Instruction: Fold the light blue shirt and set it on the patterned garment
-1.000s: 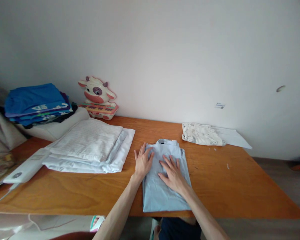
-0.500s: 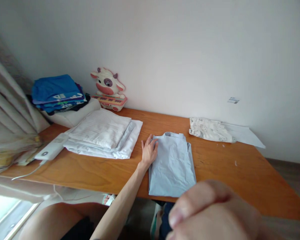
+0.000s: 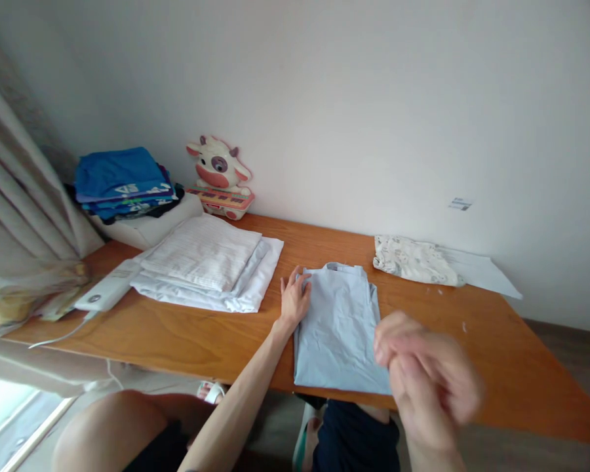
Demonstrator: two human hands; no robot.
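A folded light blue shirt [image 3: 338, 324] lies flat near the front edge of the orange wooden table [image 3: 472, 347]. My left hand [image 3: 295, 298] rests flat with fingers spread on the shirt's upper left corner. My right hand [image 3: 425, 370] is blurred in the air close to the camera, over the shirt's lower right corner. It holds nothing, and its fingers are loosely curled.
A stack of folded white cloths [image 3: 209, 262] lies left of the shirt, with a white device [image 3: 103, 293] beside it. Blue folded clothes [image 3: 120, 180] and a cow toy keyboard [image 3: 219, 177] stand at the back left. A patterned cloth [image 3: 413, 259] on paper lies back right. A curtain [image 3: 24, 196] hangs left.
My right hand lifted off the shirt, rose close to the camera, and now hangs lower and to the right. My left hand stays on the shirt's corner. The view turned left.
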